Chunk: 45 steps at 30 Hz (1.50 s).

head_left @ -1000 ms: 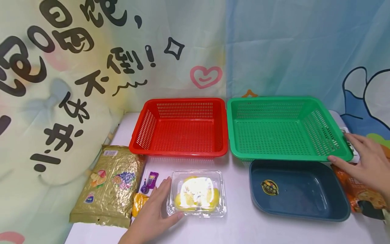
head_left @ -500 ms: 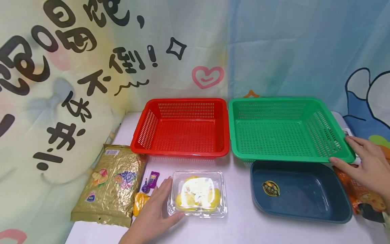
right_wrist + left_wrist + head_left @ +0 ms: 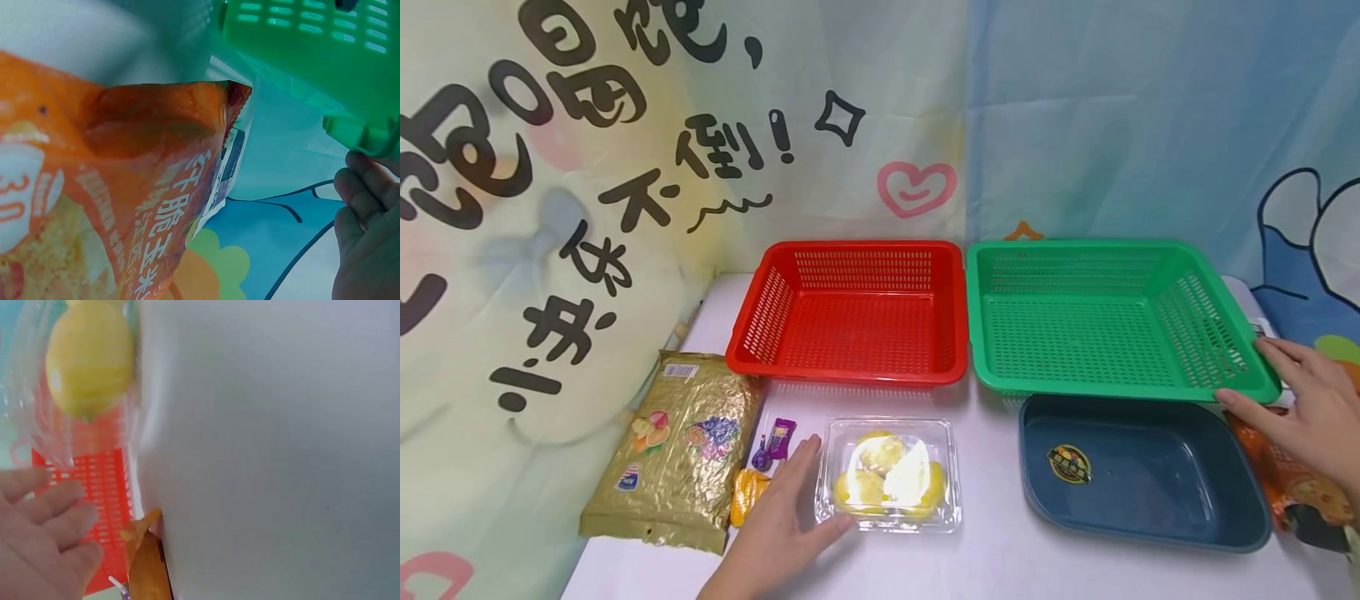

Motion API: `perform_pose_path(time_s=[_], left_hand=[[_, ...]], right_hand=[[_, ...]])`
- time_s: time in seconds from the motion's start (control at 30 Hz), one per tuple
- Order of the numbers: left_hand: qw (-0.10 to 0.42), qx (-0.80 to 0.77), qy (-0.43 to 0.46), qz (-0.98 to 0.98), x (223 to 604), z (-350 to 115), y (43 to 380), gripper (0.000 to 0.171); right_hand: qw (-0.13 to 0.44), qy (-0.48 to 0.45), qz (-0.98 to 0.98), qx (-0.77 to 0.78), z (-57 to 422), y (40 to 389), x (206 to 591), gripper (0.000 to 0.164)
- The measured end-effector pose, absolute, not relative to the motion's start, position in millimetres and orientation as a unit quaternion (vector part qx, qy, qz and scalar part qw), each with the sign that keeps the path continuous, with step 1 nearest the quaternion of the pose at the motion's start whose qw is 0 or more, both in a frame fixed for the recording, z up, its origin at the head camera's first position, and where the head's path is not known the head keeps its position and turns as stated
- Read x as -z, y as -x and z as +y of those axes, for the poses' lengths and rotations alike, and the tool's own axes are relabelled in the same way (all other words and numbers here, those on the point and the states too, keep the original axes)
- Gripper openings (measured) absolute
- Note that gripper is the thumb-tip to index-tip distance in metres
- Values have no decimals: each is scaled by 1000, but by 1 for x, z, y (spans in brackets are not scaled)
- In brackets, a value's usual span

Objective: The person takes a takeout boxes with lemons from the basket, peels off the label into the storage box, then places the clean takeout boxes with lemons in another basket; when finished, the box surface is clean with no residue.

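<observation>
A clear plastic clamshell box [image 3: 887, 475] with yellow lemons inside lies on the table, front centre in the head view. My left hand [image 3: 778, 521] is at its left side, thumb and fingers spread. In the left wrist view those fingers [image 3: 69, 515] look extended and grip nothing. A green basket [image 3: 1123, 393] stands at the back right. My right hand [image 3: 1311, 412] is at its front right corner, thumb at the front rim and fingers along the right side. The right wrist view shows loosely bent fingertips touching the basket's edge [image 3: 356, 131].
A red basket [image 3: 846, 372] adjoins the green one. In front stands a dark blue tub [image 3: 1142, 475]. An orange snack bag [image 3: 144, 181] lies under my right hand. At left are a gold bag [image 3: 677, 450], a purple packet [image 3: 782, 438], a lollipop [image 3: 762, 457] and an orange-yellow packet [image 3: 747, 493].
The head view has turned slightly left, so everything appears a little further right. Both hands keep their places beside the clamshell box and at the green basket.
</observation>
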State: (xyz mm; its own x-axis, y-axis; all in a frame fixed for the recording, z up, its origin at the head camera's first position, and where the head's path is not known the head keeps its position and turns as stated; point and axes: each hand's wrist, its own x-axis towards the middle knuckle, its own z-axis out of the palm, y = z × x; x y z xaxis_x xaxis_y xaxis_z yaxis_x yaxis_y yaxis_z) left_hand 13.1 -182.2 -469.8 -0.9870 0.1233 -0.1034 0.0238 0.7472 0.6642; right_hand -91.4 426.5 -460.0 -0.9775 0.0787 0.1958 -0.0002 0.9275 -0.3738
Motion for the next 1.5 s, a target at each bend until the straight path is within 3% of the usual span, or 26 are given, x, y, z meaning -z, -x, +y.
perform_pose_path(time_s=[0.27,0.53,1.5], left_hand=[[54,-417,33,907,467,-178,-16,86],[31,-428,38,903,473,-176,-19,74],[11,-438,35,898,479,-164,-24,66]], right_hand=[[114,22,-978,-176,429,91,462,104],[123,20,-976,-177,431,92,466,105],[152,4,-969,-192,430,92,473,100]])
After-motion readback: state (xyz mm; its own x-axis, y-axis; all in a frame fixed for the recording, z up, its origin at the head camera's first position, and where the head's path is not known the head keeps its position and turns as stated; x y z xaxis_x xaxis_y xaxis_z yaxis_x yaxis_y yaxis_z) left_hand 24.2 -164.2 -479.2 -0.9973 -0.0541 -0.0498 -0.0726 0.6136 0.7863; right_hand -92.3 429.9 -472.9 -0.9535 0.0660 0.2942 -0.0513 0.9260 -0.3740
